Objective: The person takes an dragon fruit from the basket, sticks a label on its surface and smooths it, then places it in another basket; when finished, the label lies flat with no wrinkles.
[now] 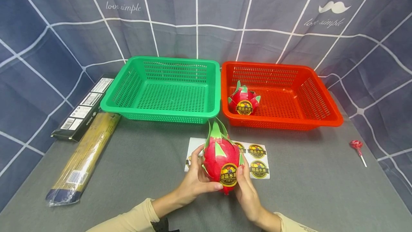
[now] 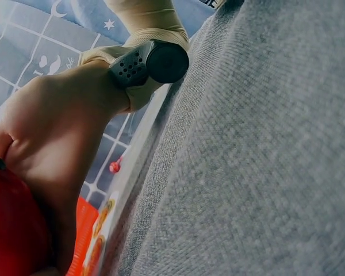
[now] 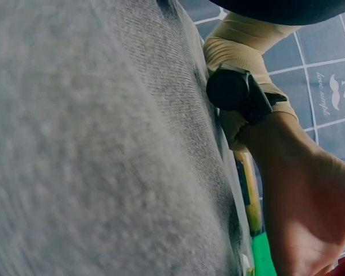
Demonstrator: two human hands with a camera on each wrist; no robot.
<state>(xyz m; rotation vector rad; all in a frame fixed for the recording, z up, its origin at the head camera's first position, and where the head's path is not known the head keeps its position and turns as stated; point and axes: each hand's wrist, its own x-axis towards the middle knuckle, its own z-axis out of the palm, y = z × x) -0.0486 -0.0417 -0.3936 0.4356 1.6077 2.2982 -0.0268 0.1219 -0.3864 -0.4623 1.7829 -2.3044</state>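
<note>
Above the sticker sheet (image 1: 264,165) is a red dragon fruit (image 1: 214,158) with green leaf tips, held between both hands. A round black-and-gold sticker (image 1: 229,174) is on its near side. My left hand (image 1: 192,183) grips the fruit's left side, its thumb low across the front near the sticker. On the opposite side my right hand (image 1: 247,192) holds the fruit, fingertips by the sticker's right edge. The left wrist view shows the right hand (image 2: 57,126) against the fruit (image 2: 14,224); in the right wrist view the left hand (image 3: 305,195) appears, the fruit mostly out of frame.
A green basket (image 1: 161,116) and a red basket (image 1: 283,121) stand side by side at the back. Another stickered dragon fruit (image 1: 242,97) sits in the red one. Left lie a black box (image 1: 84,108) and a noodle-like packet (image 1: 88,149); a lollipop (image 1: 356,145) lies right.
</note>
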